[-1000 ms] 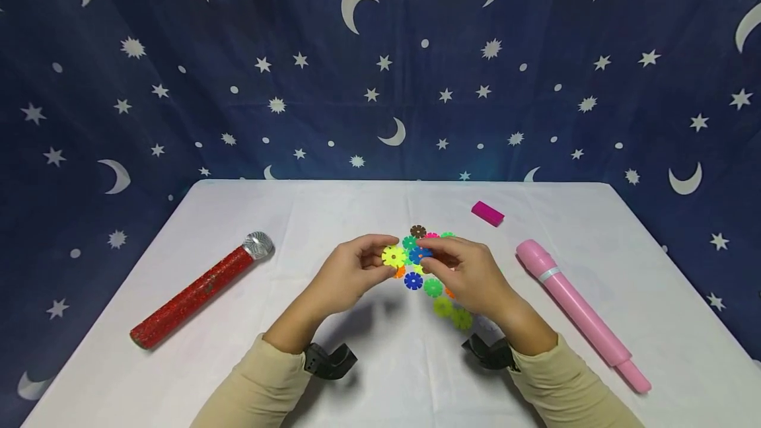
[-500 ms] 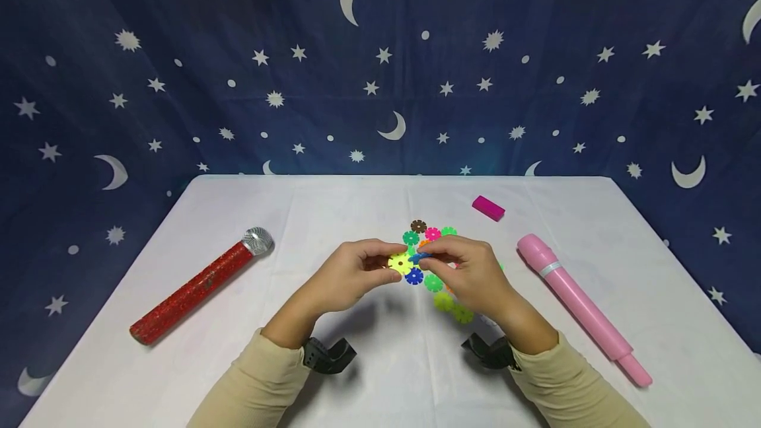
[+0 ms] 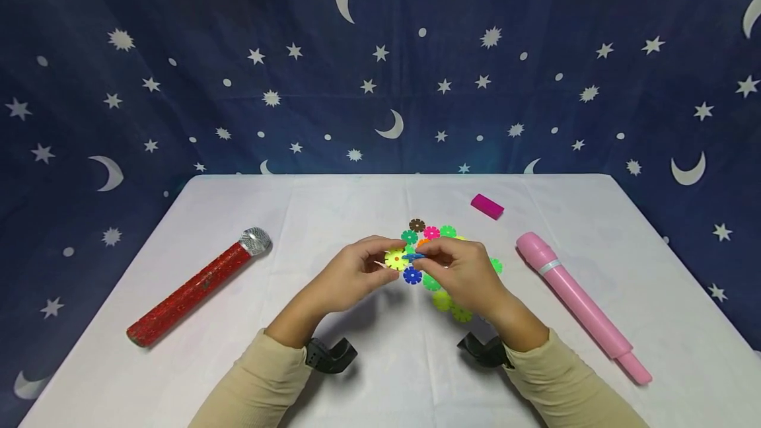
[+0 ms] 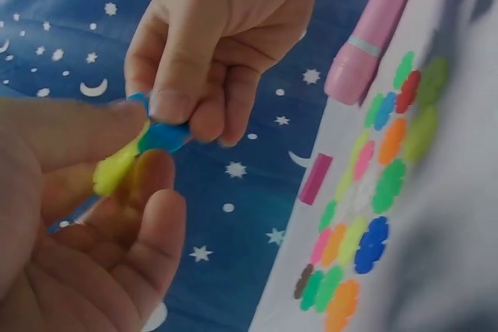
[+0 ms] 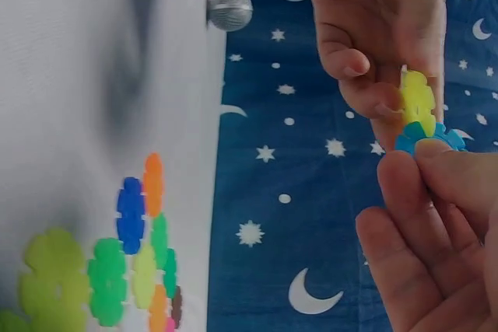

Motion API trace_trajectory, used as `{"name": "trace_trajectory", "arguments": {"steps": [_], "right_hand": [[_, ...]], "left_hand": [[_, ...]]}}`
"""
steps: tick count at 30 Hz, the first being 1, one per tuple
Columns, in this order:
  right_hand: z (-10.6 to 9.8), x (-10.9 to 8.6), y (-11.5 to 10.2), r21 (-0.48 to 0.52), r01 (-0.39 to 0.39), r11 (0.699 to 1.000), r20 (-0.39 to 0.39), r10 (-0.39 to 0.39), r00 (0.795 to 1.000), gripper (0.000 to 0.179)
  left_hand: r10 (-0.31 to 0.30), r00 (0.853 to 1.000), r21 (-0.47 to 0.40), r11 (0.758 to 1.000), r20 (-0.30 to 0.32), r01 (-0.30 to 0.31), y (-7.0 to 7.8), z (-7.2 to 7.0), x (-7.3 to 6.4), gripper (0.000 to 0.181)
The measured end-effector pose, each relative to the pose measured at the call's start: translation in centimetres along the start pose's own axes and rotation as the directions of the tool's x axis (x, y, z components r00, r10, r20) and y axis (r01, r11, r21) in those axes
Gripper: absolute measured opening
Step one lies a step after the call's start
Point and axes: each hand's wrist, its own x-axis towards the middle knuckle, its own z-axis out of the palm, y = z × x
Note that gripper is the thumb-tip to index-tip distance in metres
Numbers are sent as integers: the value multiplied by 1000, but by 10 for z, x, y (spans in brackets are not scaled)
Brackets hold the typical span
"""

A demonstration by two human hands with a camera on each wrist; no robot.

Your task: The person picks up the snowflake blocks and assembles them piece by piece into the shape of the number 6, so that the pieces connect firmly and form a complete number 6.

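Over the table, my left hand [image 3: 351, 275] pinches a yellow snowflake disc [image 3: 392, 261] with notched edges between thumb and fingers. A thin pale edge shows beside that disc. My right hand [image 3: 472, 276] pinches a blue snowflake disc [image 3: 411, 257], seen nearly edge-on in the head view. In the right wrist view the yellow disc [image 5: 418, 99] stands against the blue disc [image 5: 443, 137], at an angle to it. Whether their notches interlock, I cannot tell. Several loose discs lie beneath the hands, including a dark blue disc [image 3: 413, 275] and a brown disc [image 3: 417, 225]; the right hand hides some.
On the left lies a red microphone [image 3: 196, 289] with a silver head. A pink microphone-shaped toy [image 3: 579, 306] lies to the right. A small magenta block [image 3: 487, 207] is near the back of the white-covered table [image 3: 333, 207]. Behind hangs a starry blue cloth [image 3: 321, 71].
The blue disc has turned from face-on to nearly edge-on, and the hands have brought it against the yellow disc. The head view has tilted slightly.
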Motion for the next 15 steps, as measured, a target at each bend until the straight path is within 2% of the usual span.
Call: {"name": "trace_trajectory", "arguments": {"steps": [3, 6, 8, 11, 13, 15], "right_hand": [[0, 0, 3, 17, -85, 996, 60, 84, 995, 18], [-5, 1, 10, -56, -190, 980, 143, 196, 970, 19], [-8, 1, 17, -151, -261, 953, 198, 288, 937, 18], [-10, 1, 29, -295, -318, 901, 271, 398, 876, 16], [-10, 0, 34, -355, -333, 874, 309, 446, 840, 17], [-9, 0, 38, -391, -334, 858, 332, 470, 818, 18]], "left_hand": [[-24, 999, -2, 1000, -39, 24, -4, 3, 2, 40], [-57, 994, 11, 998, -90, 58, -6, 3, 4, 39], [-76, 991, -2, 997, -106, 77, -7, 2, 4, 38], [-95, 991, -23, 995, -94, 94, -7, 1, 4, 38], [-103, 991, -32, 994, -82, 101, -7, 0, 4, 38], [-108, 991, -39, 994, -74, 105, -7, 0, 4, 39]]}}
